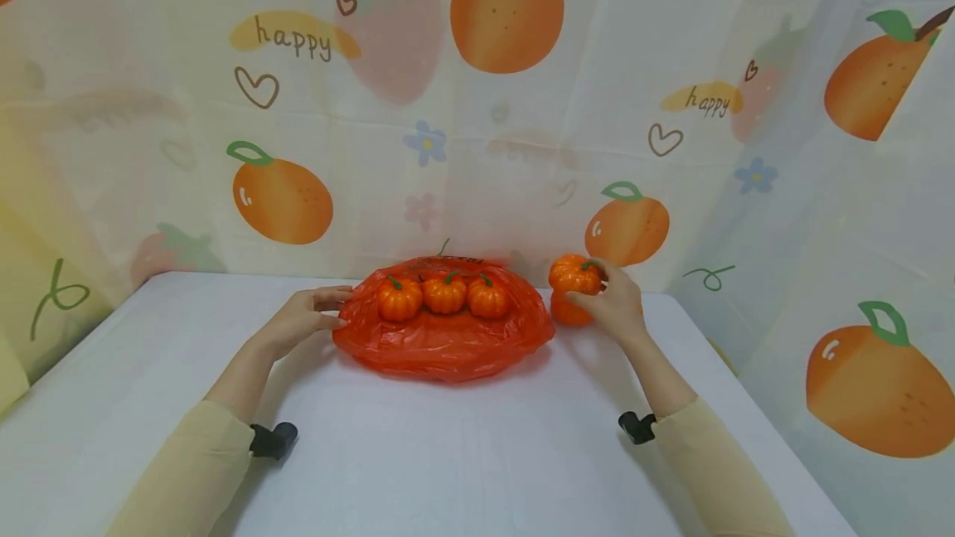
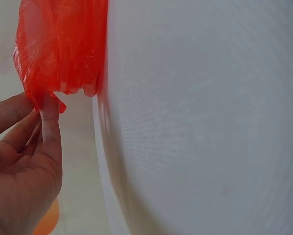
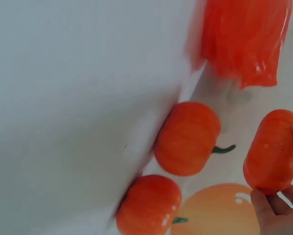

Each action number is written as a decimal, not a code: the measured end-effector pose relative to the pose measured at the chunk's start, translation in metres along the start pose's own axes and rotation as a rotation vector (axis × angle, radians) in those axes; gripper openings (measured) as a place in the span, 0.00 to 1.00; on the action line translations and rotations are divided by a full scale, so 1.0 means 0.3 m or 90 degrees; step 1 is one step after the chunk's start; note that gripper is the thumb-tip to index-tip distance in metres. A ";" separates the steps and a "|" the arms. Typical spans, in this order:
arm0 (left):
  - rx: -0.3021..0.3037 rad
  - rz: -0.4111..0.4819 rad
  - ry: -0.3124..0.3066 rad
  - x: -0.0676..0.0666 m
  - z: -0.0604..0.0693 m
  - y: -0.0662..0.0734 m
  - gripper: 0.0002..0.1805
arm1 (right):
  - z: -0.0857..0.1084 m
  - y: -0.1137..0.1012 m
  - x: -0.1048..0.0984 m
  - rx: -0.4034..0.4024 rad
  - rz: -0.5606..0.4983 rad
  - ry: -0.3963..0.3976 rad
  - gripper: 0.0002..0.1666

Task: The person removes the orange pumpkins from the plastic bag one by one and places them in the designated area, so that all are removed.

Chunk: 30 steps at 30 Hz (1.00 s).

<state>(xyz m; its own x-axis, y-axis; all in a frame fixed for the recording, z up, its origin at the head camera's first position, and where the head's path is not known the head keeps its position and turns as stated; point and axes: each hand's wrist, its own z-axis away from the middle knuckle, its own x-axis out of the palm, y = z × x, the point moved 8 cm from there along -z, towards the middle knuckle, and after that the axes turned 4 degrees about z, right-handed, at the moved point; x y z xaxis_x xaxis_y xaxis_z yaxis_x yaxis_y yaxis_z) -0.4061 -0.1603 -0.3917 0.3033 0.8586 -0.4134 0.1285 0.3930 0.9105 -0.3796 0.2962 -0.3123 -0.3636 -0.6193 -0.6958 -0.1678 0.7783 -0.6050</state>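
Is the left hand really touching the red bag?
Touching. In the left wrist view, the left hand pinches the edge of the red bag with its fingertips.

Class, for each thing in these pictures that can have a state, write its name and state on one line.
Crinkled red plastic bag: open, pinched at one edge by left grip.
Three round orange pumpkins with green stems: in the bag.
Fourth orange pumpkin: lifted, held in right grip.
Two more orange pumpkins: upright on white table, stems up.
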 end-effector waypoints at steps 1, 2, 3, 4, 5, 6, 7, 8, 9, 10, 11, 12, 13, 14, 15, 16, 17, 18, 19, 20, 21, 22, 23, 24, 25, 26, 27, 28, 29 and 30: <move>0.001 -0.001 0.000 0.000 0.000 0.000 0.30 | -0.002 0.012 -0.009 0.003 0.009 0.006 0.39; 0.002 -0.001 -0.001 0.001 0.001 0.000 0.31 | -0.004 0.026 -0.017 0.008 0.018 0.013 0.38; 0.003 -0.001 -0.001 0.001 0.001 -0.001 0.31 | -0.005 0.039 -0.025 0.015 0.025 0.017 0.38; 0.003 -0.001 0.000 0.001 0.000 -0.001 0.31 | -0.006 0.051 -0.033 0.019 0.030 0.025 0.38; 0.004 0.000 -0.001 0.002 0.000 -0.001 0.31 | -0.008 0.064 -0.040 0.024 0.033 0.031 0.38; 0.003 0.000 -0.001 0.002 0.001 -0.001 0.31 | -0.009 0.077 -0.045 0.028 0.038 0.039 0.38; 0.002 0.000 -0.001 0.002 0.001 -0.002 0.31 | -0.010 0.089 -0.051 0.034 0.042 0.043 0.39; 0.000 0.000 -0.001 0.002 0.000 -0.004 0.31 | -0.012 0.100 -0.056 0.042 0.044 0.047 0.40; -0.001 0.000 -0.001 0.002 -0.001 -0.005 0.31 | -0.013 0.110 -0.061 0.048 0.047 0.052 0.40; -0.002 0.000 -0.001 0.002 -0.001 -0.006 0.31 | -0.015 0.119 -0.067 0.053 0.048 0.057 0.40; -0.002 -0.001 -0.001 0.002 -0.001 -0.007 0.31 | -0.019 0.129 -0.073 0.056 0.049 0.061 0.40; -0.003 -0.002 -0.001 0.001 -0.002 -0.007 0.31 | -0.021 0.136 -0.079 0.060 0.050 0.064 0.40; -0.003 -0.003 -0.001 0.001 -0.002 -0.007 0.31 | -0.024 0.143 -0.086 0.063 0.054 0.067 0.39; -0.002 -0.004 -0.001 0.001 -0.003 -0.007 0.31 | -0.027 0.151 -0.093 0.067 0.054 0.070 0.39; -0.002 -0.004 -0.001 0.001 -0.003 -0.006 0.31 | -0.028 0.158 -0.100 0.071 0.056 0.073 0.39; -0.001 -0.005 -0.001 0.001 -0.003 -0.004 0.31 | -0.030 0.165 -0.109 0.075 0.058 0.076 0.38; -0.001 -0.006 -0.001 0.001 -0.002 -0.003 0.31 | -0.032 0.171 -0.117 0.079 0.060 0.080 0.39; -0.001 -0.007 -0.001 0.001 -0.002 -0.003 0.31 | -0.032 0.178 -0.125 0.085 0.063 0.083 0.39; -0.001 -0.007 0.000 0.000 -0.002 -0.002 0.31 | -0.034 0.186 -0.135 0.089 0.066 0.089 0.39; -0.002 -0.007 0.000 0.001 -0.001 -0.002 0.31 | -0.035 0.195 -0.143 0.094 0.065 0.095 0.39; -0.003 -0.007 0.000 0.000 -0.001 -0.002 0.31 | -0.034 0.203 -0.151 0.101 0.065 0.098 0.40; -0.005 -0.007 0.000 0.000 -0.001 -0.003 0.31 | -0.036 0.213 -0.157 0.108 0.063 0.101 0.40; -0.007 -0.006 0.000 0.001 -0.001 -0.004 0.31 | -0.036 0.224 -0.163 0.116 0.060 0.104 0.40; -0.008 -0.006 0.000 0.001 -0.001 -0.005 0.32 | -0.035 0.235 -0.168 0.124 0.057 0.105 0.41; -0.009 -0.006 0.000 0.002 -0.002 -0.006 0.32 | -0.034 0.247 -0.172 0.132 0.055 0.106 0.41; -0.009 -0.006 -0.001 0.002 -0.002 -0.006 0.32 | -0.034 0.258 -0.176 0.139 0.053 0.109 0.42; -0.010 -0.005 0.000 0.002 -0.002 -0.007 0.32 | -0.032 0.268 -0.179 0.146 0.053 0.109 0.42; -0.010 -0.005 0.000 0.002 -0.002 -0.007 0.32 | -0.032 0.277 -0.182 0.150 0.054 0.112 0.42; -0.011 -0.005 0.001 0.001 -0.001 -0.007 0.32 | -0.030 0.286 -0.186 0.155 0.057 0.114 0.43; -0.010 -0.006 0.001 0.001 -0.001 -0.007 0.32 | -0.030 0.295 -0.189 0.158 0.059 0.116 0.43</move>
<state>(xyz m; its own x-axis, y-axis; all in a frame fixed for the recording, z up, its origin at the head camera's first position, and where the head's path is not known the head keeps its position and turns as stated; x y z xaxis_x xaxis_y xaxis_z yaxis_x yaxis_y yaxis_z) -0.4065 -0.1608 -0.3937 0.3006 0.8556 -0.4215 0.1157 0.4059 0.9065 -0.3819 0.4011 -0.3229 -0.5293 -0.5006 -0.6850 0.0946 0.7675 -0.6340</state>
